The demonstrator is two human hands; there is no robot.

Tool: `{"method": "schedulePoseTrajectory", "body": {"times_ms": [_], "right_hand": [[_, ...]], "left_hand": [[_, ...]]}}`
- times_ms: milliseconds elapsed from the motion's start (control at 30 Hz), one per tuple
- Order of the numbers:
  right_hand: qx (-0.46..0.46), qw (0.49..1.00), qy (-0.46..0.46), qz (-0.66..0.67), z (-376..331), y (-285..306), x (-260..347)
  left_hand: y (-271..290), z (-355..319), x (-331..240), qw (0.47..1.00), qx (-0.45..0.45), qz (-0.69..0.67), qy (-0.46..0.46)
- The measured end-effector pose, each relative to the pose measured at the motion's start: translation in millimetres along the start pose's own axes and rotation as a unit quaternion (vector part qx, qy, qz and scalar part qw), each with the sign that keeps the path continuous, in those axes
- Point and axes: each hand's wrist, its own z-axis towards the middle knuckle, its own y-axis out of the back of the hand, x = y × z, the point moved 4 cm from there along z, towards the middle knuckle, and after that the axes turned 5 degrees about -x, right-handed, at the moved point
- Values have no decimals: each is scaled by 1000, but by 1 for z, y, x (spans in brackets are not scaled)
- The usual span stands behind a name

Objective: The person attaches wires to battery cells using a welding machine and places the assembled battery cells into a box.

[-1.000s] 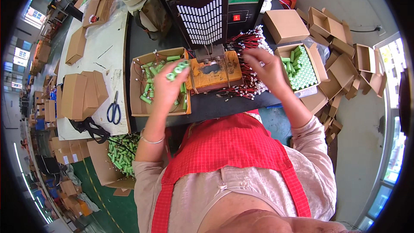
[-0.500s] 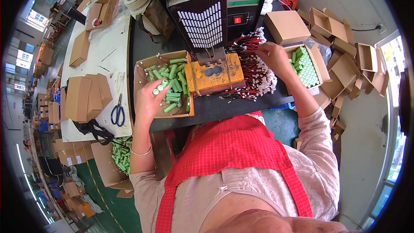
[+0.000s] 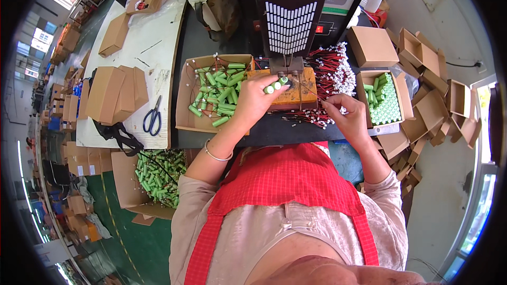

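Observation:
My left hand [image 3: 252, 99] is closed on several green cylindrical battery cells [image 3: 270, 88], their round ends showing under the welding head of a black machine [image 3: 290, 29]. The cells are at the top of an orange-yellow block [image 3: 307, 88]. Just right of that block, my right hand [image 3: 349, 117] pinches a thin wire lead, its far end hard to make out. Beyond it spreads a pile of red and black wire leads with white connectors [image 3: 342, 74]. On the left, a cardboard box [image 3: 182, 103] holds loose green cells with leads.
At the right stands a box [image 3: 405, 103] of tightly packed green cells, beside a closed carton [image 3: 374, 46] and heaped empty boxes [image 3: 434, 105]. Scissors [image 3: 153, 119] and cartons lie on the pale table [image 3: 161, 82]. Below left, another box [image 3: 124, 179] holds many cells.
My left hand has carried the cells rightward from the loose-cell box to the block. My right hand has come nearer from the lead pile, now pinching a lead. The whole view has shifted.

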Motion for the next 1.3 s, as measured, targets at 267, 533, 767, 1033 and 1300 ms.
{"method": "schedulePoseTrajectory", "body": {"times_ms": [267,533,767,1033,1300], "right_hand": [[18,1000,3,-23,6,-12,2],[38,999,-5,-35,12,-14,1],[41,998,-43,10,11,-16,0],[109,973,-135,154,4,-31,0],[144,955,-154,207,3,-43,-5]], "left_hand": [[-4,1,-1,998,-5,24,-53],[-3,3,-5,997,12,65,-50],[3,-1,-7,994,-29,67,-84],[11,-16,7,834,164,-439,290],[9,-11,9,891,96,-368,246]]}}
